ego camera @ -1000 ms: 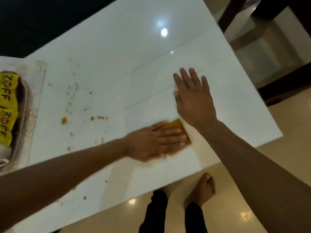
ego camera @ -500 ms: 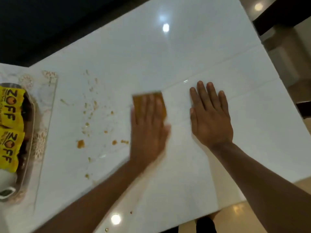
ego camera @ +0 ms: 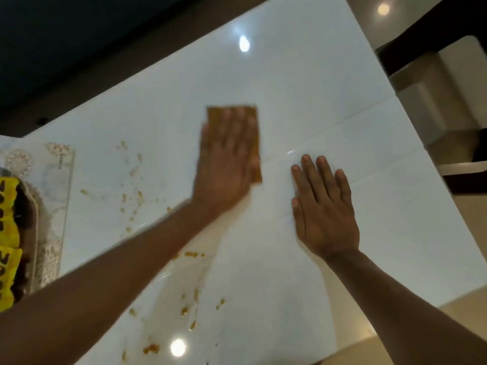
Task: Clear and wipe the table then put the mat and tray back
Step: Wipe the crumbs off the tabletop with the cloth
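My left hand (ego camera: 224, 164) lies flat with straight fingers on a brown wiping cloth (ego camera: 257, 143), pressing it onto the glossy white table (ego camera: 290, 75) near the middle. To its right my right hand (ego camera: 325, 206) rests palm down on the bare tabletop, fingers spread and straight. Orange-brown crumbs and smears (ego camera: 139, 198) dot the surface left of and below my left arm. At the far left edge a clear patterned mat (ego camera: 55, 185) lies under a tray (ego camera: 37, 227) that holds yellow packets (ego camera: 8, 233).
The table's right edge (ego camera: 411, 143) drops off to a beige floor and a dark-framed seat (ego camera: 434, 83). Beyond the far edge the room is dark. Ceiling lights glare off the tabletop (ego camera: 243, 44).
My left hand has slid the cloth from the near edge away from me toward the middle of the table. My right hand stays flat on the table.
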